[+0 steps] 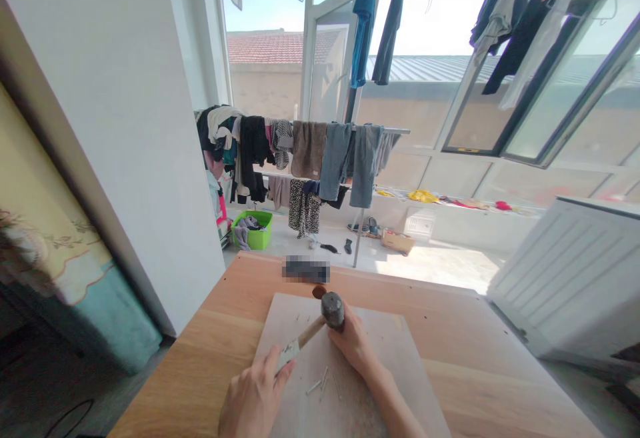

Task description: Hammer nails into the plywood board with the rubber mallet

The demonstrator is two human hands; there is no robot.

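A hammer (332, 310) with a dark, worn metal head and a wooden handle is tilted above a pale board (395, 358). My left hand (254, 385) is closed around the lower handle, where a whitish wrap or coating shows. At the other end, my right hand (356, 345) has its fingers curled against the hammer's head, which partly hides them. Several loose nails (324, 383) lie on the board between my forearms. Beyond the head sits a small brown round object (319, 291), partly covered.
The board rests on a wooden table (195, 358). A blurred dark object (306, 269) lies at its far edge. Past the table stand a drying rack (395, 131) hung with clothes and a green basket (265, 235). A white wall (115, 111) rises on the left.
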